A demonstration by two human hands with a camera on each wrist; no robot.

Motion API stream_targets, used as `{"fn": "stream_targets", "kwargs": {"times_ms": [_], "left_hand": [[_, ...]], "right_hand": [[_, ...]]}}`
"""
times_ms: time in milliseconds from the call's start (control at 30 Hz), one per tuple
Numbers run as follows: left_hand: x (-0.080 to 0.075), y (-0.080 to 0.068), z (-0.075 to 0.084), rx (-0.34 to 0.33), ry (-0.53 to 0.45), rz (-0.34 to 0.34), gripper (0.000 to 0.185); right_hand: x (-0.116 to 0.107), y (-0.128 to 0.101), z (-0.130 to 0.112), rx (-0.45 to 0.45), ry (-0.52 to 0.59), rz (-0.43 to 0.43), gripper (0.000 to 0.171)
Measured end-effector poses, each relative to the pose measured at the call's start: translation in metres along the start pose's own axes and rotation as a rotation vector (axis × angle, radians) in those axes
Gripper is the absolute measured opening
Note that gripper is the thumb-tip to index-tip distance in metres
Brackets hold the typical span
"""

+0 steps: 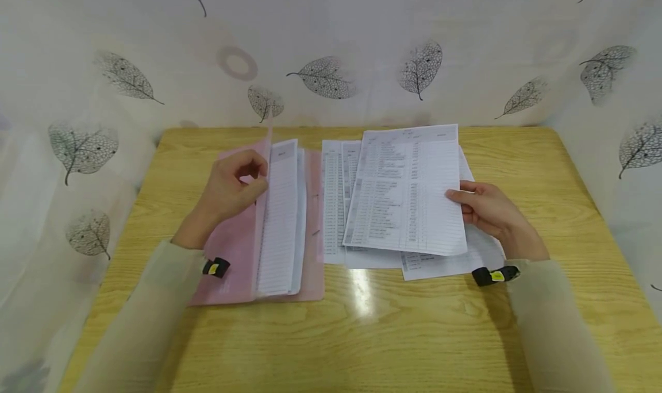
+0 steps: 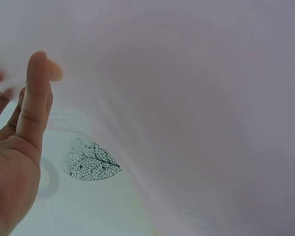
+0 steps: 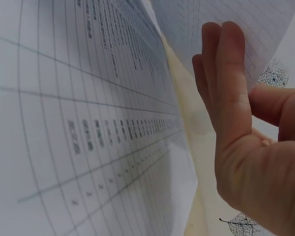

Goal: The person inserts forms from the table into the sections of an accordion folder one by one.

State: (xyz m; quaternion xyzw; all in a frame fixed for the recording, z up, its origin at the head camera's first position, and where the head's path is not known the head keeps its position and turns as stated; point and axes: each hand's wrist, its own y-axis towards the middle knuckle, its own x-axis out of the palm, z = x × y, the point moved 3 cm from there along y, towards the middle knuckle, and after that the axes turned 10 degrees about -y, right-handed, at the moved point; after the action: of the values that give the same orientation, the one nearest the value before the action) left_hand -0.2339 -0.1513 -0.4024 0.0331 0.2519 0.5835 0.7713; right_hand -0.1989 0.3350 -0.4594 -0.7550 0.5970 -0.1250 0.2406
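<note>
Right grip (image 1: 483, 209) pinching printed sheet (image 1: 408, 189), left grip (image 1: 233, 180) pinching pink folder flap (image 1: 264, 169) — table (image 1: 362, 335) only overhead.

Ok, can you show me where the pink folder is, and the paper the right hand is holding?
pink folder (image 1: 227, 266), head view, on its lower left cover.
printed sheet (image 1: 408, 192), head view, on the middle of the page.
right hand (image 1: 488, 209), head view, on the back of the hand.

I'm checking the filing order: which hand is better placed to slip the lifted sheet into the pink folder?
Probably the right hand: it already pinches the printed sheet raised above the loose pile. The left hand is busy holding up the pink folder flap.
</note>
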Motion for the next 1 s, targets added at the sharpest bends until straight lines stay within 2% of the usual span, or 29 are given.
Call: {"fn": "stream_targets", "kwargs": {"times_ms": [100,367,767,1000], "left_hand": [[0.0,-0.001,-0.001,0.006,-0.004,0.003,0.011],[0.0,0.0,-0.001,0.02,-0.005,0.008,0.011],[-0.001,0.0,0.0,0.005,0.007,0.01,0.013],[-0.002,0.0,0.001,0.005,0.008,0.01,0.014]], "right_hand": [[0.008,0.002,0.0,0.0,-0.007,-0.019,0.062],[0.03,0.006,-0.006,-0.028,0.002,-0.052,0.053],[0.067,0.018,-0.018,-0.079,-0.101,-0.112,0.054],[0.069,0.019,-0.02,-0.064,-0.135,-0.102,0.054]]}}
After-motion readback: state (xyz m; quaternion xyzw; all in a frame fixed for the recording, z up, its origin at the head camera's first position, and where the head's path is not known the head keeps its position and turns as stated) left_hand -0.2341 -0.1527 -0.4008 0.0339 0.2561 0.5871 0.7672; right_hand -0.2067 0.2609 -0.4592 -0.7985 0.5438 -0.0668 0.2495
